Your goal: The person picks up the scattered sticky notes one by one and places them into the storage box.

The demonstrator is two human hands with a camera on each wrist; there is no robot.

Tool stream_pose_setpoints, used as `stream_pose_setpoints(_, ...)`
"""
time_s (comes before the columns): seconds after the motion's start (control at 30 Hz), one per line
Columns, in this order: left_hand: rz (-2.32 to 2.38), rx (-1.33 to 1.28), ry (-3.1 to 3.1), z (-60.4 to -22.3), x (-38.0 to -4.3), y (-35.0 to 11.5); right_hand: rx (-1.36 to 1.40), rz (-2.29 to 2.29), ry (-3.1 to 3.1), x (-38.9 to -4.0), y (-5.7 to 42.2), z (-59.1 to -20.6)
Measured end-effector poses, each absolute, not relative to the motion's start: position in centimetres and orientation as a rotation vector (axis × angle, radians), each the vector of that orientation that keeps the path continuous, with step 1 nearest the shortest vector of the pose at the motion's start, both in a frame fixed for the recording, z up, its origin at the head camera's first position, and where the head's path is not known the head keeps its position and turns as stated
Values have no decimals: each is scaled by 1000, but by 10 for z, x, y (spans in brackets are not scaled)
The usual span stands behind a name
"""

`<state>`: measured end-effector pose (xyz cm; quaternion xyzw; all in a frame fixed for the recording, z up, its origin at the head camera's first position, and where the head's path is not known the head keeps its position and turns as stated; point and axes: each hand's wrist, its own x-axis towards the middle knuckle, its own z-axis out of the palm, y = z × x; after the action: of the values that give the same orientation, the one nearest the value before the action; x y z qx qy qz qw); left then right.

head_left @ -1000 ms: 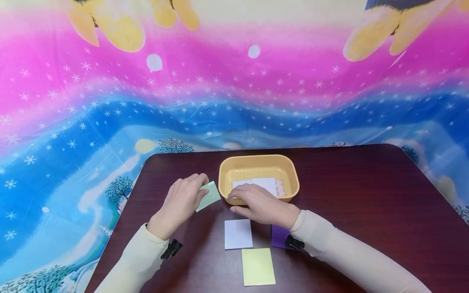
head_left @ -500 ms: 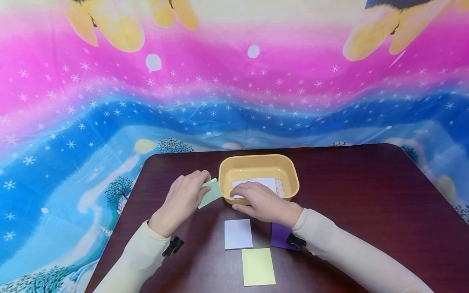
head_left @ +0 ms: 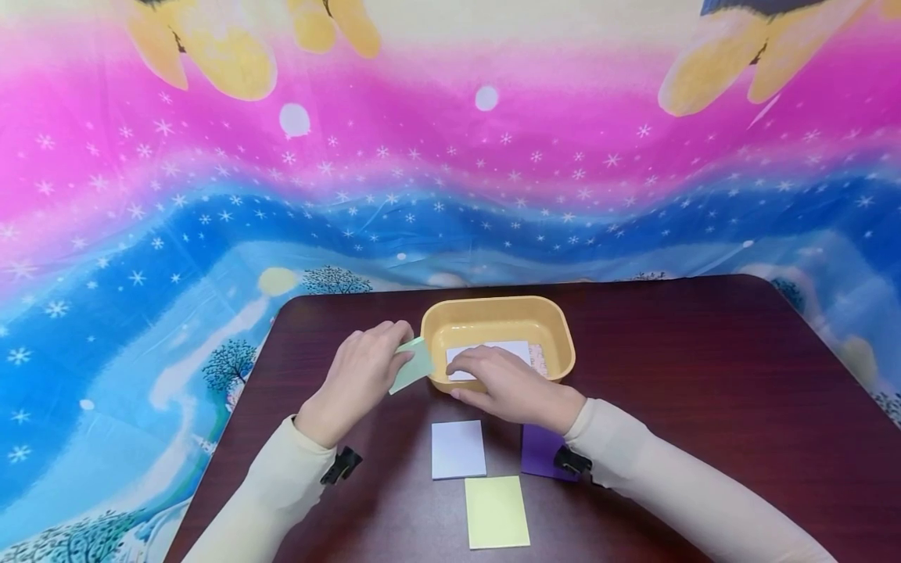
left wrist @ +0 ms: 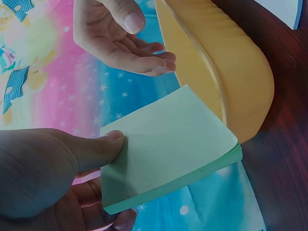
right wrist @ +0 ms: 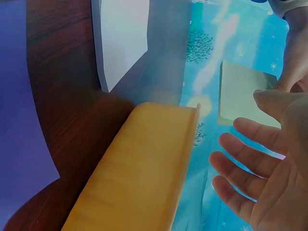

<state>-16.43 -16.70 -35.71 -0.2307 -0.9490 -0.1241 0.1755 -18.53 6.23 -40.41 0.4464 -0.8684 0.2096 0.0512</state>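
Two hands (head_left: 357,379) (head_left: 512,385), one green pad (left wrist: 168,144), one tub (head_left: 496,316)

head: high, forward-down over bench (head_left: 704,375) | left wrist: close on green notepad (left wrist: 168,144) | right wrist: close beside tub (right wrist: 144,154) | all share both

A dark reddish-brown, wood-grained bench (head_left: 690,367) with rounded far corners spreads beneath everything. Behind it and down both sides hangs a softly rippled printed fabric backdrop (head_left: 436,168), cream at the top, then magenta-pink, then blue. White snowflakes (head_left: 163,127) and round white dots (head_left: 294,120) scatter across it; dark leafy trees (head_left: 229,364) stand low on it. Rounded yellow shapes (head_left: 235,59), possibly figures' feet, are cut off above.
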Motion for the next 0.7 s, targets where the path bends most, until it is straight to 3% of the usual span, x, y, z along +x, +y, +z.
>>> stream_pose_setpoints(0.7, -358, -692, -2657, -353, -172, -156, 1289, 663, -2669, -192, 71, -402)
